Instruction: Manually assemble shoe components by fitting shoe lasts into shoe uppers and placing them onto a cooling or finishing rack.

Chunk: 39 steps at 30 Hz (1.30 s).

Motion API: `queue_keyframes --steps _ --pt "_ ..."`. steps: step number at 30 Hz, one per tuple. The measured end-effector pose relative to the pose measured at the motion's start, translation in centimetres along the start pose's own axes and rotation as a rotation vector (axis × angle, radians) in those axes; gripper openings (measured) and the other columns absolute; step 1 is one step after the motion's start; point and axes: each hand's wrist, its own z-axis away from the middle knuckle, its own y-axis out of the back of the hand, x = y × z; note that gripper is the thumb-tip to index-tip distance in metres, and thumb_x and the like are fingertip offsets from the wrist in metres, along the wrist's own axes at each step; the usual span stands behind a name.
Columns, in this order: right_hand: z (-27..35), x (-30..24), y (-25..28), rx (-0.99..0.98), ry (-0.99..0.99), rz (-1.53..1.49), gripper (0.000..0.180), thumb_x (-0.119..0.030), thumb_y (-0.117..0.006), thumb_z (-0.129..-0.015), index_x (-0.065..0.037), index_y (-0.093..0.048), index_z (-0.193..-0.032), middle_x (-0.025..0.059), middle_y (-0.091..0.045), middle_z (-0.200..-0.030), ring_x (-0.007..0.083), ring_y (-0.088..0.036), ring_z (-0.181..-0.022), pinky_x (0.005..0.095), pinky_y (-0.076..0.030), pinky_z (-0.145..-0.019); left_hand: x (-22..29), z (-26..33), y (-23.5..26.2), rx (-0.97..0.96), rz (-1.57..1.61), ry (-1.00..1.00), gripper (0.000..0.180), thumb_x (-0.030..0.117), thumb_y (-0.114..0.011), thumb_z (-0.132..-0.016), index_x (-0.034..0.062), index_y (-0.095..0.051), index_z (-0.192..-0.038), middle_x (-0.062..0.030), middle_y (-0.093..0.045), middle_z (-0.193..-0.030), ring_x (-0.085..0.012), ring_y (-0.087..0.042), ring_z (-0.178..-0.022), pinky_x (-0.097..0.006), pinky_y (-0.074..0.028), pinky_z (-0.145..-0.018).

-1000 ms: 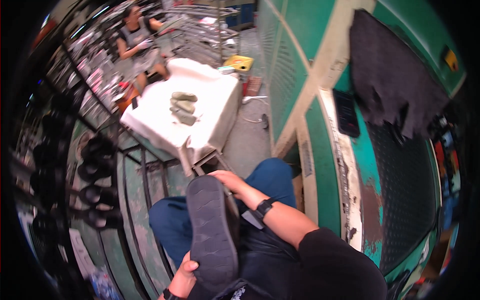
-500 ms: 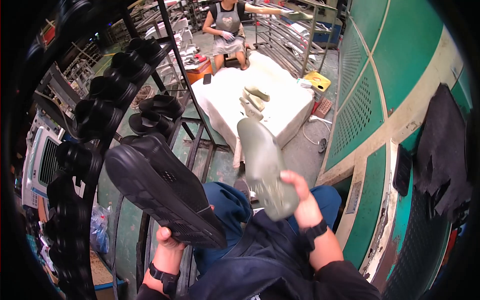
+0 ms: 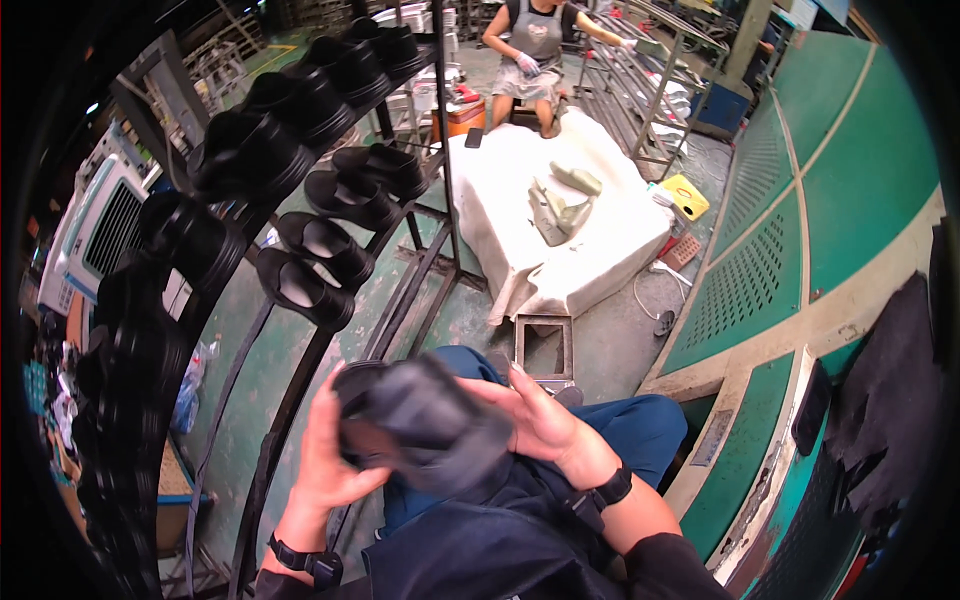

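Note:
A black shoe (image 3: 425, 420), smeared by motion, is held low over my lap. My left hand (image 3: 335, 450) grips one end of it, thumb on the near side. Against its other end lies my right hand (image 3: 545, 425), thumb raised and some fingers hidden behind the shoe. Beyond my knees, pale green shoe lasts (image 3: 560, 212) lie close together on a white cloth-covered table (image 3: 500, 215).
At my left stands a dark metal rack (image 3: 440, 130) with several black shoes (image 3: 300, 285). Green machine panels (image 3: 750, 290) run along my right side. A dark frame (image 3: 545, 350) stands before the table. Across it sits a person (image 3: 540, 45) in an apron.
The pale green last has left my right hand, and that hand now touches the black shoe. The shoe has come down and turned. The whole view has shifted.

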Motion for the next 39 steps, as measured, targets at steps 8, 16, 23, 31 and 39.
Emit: queue_keyframes --steps 8,16,23,31,39 --pt "-3.8 6.5 -2.2 0.112 -0.055 0.462 0.049 -0.016 -0.045 -0.1 -0.003 -0.042 -0.147 0.0115 -0.045 -0.148 0.0187 -0.041 -0.136 0.0295 -0.029 -0.114 4.7 0.3 -1.2 -0.418 0.201 0.492 0.039 0.038 -0.072 -0.086 0.0003 -0.065 -0.086 -0.0159 -0.064 -0.072 -0.0345 -0.064 -0.066 -0.04 -0.049 -0.063" --pt "-6.2 3.4 -4.1 0.076 -0.109 0.684 0.053 -0.02 -0.049 -0.101 -0.003 -0.035 -0.149 0.0159 -0.054 -0.136 0.0264 -0.06 -0.119 0.0367 -0.053 -0.09 3.2 -0.9 4.0 -0.309 -0.458 0.422 0.032 0.035 -0.068 -0.084 0.0035 -0.066 -0.079 -0.018 -0.066 -0.076 -0.0385 -0.066 -0.075 -0.048 -0.051 -0.067" --pt "-4.4 -0.4 -4.2 0.124 -0.094 0.831 0.046 -0.022 -0.053 -0.101 -0.002 -0.047 -0.141 0.0137 -0.062 -0.124 0.0219 -0.064 -0.11 0.0319 -0.051 -0.088 -16.6 -0.7 6.0 -0.142 -0.53 0.864 0.036 0.036 -0.073 -0.074 0.0021 -0.071 -0.087 -0.0203 -0.068 -0.086 -0.0378 -0.067 -0.086 -0.046 -0.052 -0.073" --pt "-3.0 -2.7 -4.6 0.246 -0.043 0.852 0.042 -0.021 -0.053 -0.1 0.0 -0.052 -0.137 0.0143 -0.065 -0.119 0.0223 -0.067 -0.104 0.0317 -0.052 -0.086 -18.4 -3.2 4.7 -0.271 -0.575 0.795 0.046 0.049 -0.062 -0.084 0.0053 -0.072 -0.097 -0.015 -0.071 -0.095 -0.0341 -0.068 -0.094 -0.045 -0.054 -0.078" --pt "0.2 -9.2 -6.1 0.087 -0.155 1.381 0.045 -0.027 -0.059 -0.099 -0.002 -0.052 -0.137 0.0065 -0.067 -0.112 0.0121 -0.064 -0.095 0.0282 -0.052 -0.084 -22.3 -2.2 4.7 -0.174 -0.437 0.458 0.042 0.04 -0.069 -0.081 -0.0009 -0.069 -0.091 -0.0244 -0.067 -0.091 -0.042 -0.065 -0.089 -0.047 -0.051 -0.073"
